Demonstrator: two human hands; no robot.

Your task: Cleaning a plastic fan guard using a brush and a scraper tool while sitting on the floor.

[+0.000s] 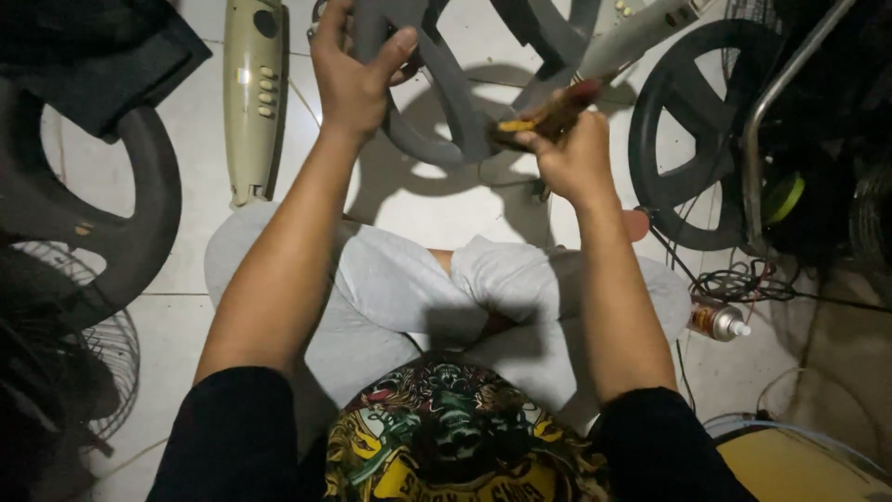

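Note:
I sit cross-legged on a tiled floor. My left hand [351, 70] grips a grey plastic fan base [446, 102] with curved spokes, holding it up by one spoke near the top middle. My right hand [569, 153] is closed around a brush with a brown wooden handle [548, 116], and its dark end touches the grey spoke. The far part of the base runs out of view at the top.
A cream fan column with buttons [253, 98] lies on the floor at left. Black round fan bases stand at left [139, 214] and right [688, 139]. A wire fan guard [102, 353] is lower left. A small spray can [720, 322] and tangled cables [743, 279] lie at right.

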